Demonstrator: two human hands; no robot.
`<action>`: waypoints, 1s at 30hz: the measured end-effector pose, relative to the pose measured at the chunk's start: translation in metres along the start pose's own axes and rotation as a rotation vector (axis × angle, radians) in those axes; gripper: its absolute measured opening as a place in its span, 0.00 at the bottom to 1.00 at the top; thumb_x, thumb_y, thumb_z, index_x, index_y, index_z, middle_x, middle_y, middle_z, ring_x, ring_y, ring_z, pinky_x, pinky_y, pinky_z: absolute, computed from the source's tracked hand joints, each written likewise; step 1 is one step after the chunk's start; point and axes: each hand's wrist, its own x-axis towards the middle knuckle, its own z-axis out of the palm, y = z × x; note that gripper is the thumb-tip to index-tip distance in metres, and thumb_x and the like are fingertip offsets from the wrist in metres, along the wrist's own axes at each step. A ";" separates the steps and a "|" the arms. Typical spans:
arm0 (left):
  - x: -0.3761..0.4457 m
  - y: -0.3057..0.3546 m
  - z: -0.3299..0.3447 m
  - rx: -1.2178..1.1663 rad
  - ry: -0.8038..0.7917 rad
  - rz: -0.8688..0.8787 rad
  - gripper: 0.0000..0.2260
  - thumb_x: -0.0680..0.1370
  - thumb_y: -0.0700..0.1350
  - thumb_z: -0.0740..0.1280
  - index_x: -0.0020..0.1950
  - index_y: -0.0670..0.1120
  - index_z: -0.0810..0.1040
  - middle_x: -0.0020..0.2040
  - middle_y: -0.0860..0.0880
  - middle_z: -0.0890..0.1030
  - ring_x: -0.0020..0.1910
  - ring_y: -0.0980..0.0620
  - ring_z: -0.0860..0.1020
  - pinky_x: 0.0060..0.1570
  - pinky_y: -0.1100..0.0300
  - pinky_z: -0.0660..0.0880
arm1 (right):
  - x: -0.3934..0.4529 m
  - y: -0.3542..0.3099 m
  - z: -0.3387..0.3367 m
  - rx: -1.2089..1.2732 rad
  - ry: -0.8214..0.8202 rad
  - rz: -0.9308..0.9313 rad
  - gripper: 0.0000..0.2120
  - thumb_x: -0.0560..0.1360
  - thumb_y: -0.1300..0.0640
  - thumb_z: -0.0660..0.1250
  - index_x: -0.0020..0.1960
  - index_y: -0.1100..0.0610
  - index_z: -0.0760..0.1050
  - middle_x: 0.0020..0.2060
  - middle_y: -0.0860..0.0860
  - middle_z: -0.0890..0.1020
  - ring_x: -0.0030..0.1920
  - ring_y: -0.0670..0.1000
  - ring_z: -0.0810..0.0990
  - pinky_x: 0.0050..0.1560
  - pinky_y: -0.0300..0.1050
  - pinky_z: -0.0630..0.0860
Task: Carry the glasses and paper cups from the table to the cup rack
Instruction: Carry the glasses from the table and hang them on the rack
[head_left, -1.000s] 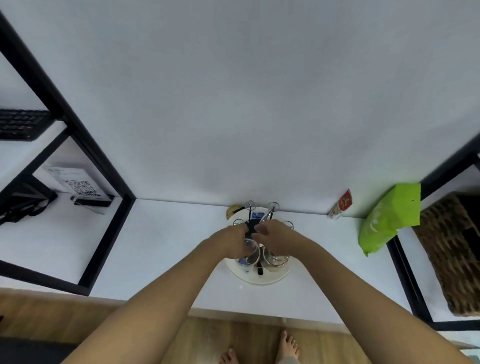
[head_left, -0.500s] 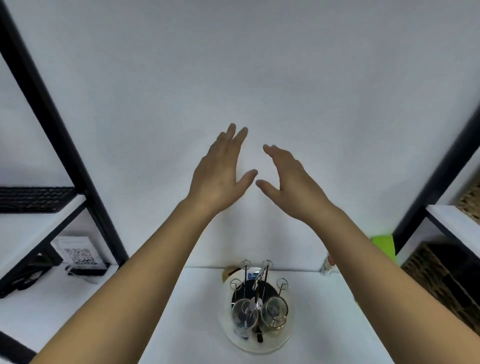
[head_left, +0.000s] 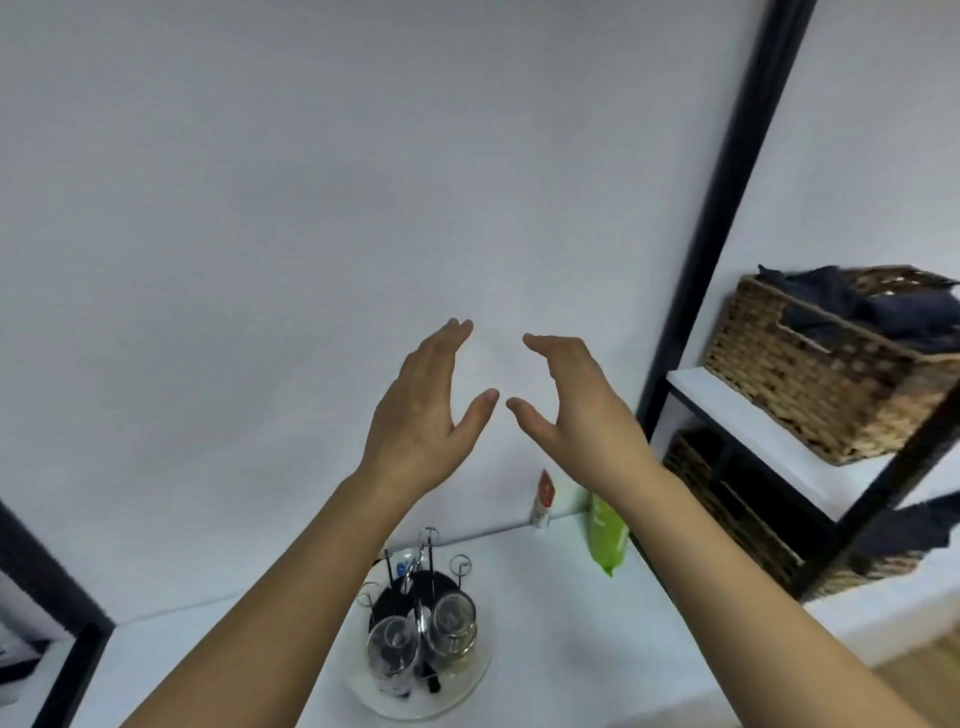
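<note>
Both hands are raised before the white wall, the left hand (head_left: 415, 415) and right hand (head_left: 576, 410) spread loose, holding nothing. Below them, near the white worktop's (head_left: 561, 623) front edge, two clear glasses (head_left: 393, 647) hang upside down, side by side, on the round wire-pronged cup rack (head_left: 423, 618).

Two bare forearms reached up and forward from the bottom corners, converging toward the centre. Left hand (head_left: 415, 415) raised with back toward the camera, fingers straight and together, thumb spread out to the right. Right hand (head_left: 576, 410) raised beside it, fingers gently bent at the tips, thumb stretched left. Thumb tips close but apart, palms turned toward each other. Neither hand held nor touched anything. Wrists roughly level, both arms bare to the elbow.
</note>
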 end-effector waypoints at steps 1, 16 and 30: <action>0.002 0.013 0.014 -0.024 -0.019 0.029 0.29 0.82 0.59 0.64 0.81 0.57 0.58 0.80 0.57 0.63 0.76 0.57 0.63 0.64 0.58 0.69 | -0.009 0.011 -0.014 -0.016 0.024 0.028 0.28 0.78 0.46 0.69 0.75 0.48 0.64 0.68 0.44 0.70 0.64 0.49 0.74 0.50 0.51 0.80; -0.029 0.368 0.255 -0.477 -0.424 0.560 0.22 0.80 0.61 0.62 0.73 0.56 0.65 0.66 0.57 0.72 0.63 0.57 0.73 0.52 0.61 0.72 | -0.271 0.181 -0.308 -0.324 0.360 0.522 0.20 0.78 0.47 0.68 0.68 0.47 0.68 0.58 0.42 0.73 0.51 0.38 0.73 0.47 0.33 0.74; -0.183 0.706 0.421 -0.855 -0.851 0.947 0.17 0.82 0.52 0.67 0.69 0.49 0.74 0.63 0.54 0.75 0.58 0.53 0.77 0.50 0.51 0.78 | -0.551 0.233 -0.517 -0.586 0.646 1.072 0.19 0.78 0.50 0.69 0.67 0.53 0.72 0.58 0.46 0.72 0.45 0.47 0.77 0.44 0.51 0.79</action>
